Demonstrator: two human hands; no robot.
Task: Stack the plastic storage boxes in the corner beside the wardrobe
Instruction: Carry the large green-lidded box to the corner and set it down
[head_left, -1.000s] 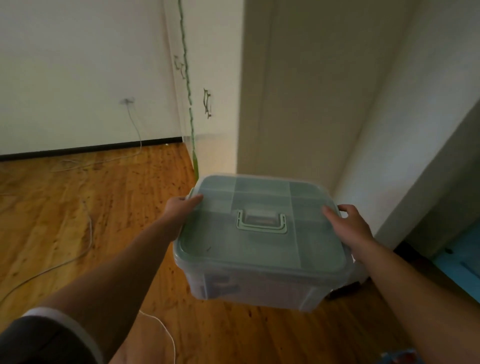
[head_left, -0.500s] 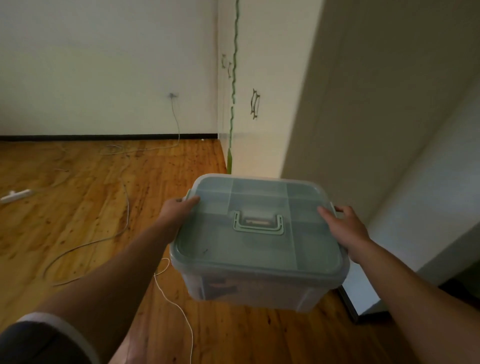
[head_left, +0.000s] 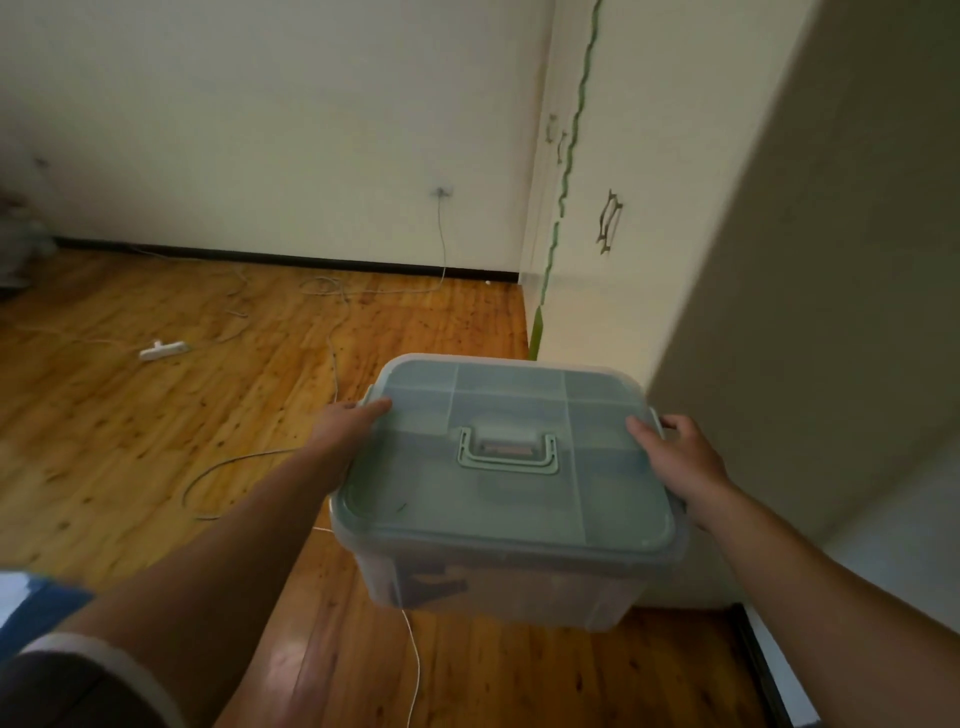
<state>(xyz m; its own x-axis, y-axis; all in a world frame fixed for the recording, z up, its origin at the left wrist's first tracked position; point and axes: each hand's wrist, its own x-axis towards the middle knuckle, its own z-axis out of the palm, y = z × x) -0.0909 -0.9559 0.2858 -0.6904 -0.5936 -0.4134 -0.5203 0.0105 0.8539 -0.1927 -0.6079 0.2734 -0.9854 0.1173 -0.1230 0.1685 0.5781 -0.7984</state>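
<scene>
I carry a translucent plastic storage box (head_left: 498, 582) with a pale green lid and a folded lid handle (head_left: 508, 451), held in the air above the wooden floor. My left hand (head_left: 347, 426) grips its left side, thumb on the lid edge. My right hand (head_left: 678, 453) grips its right side. The white wardrobe (head_left: 613, 156), with green wavy trim and metal door handles, stands ahead on the right, its side panel close to the box. The corner where the wardrobe meets the back wall (head_left: 514, 278) holds no boxes.
White cables (head_left: 332, 338) trail over the wooden floor, with a power strip (head_left: 162, 350) at the left. One cable runs up to a wall socket (head_left: 440, 193). A thin cord (head_left: 413, 660) lies under the box. A dark baseboard lines the back wall.
The view has swung left: the wardrobe has slid to the right of the frame and more floor, cables and the power strip show. Both hands keep the same hold on the box.
</scene>
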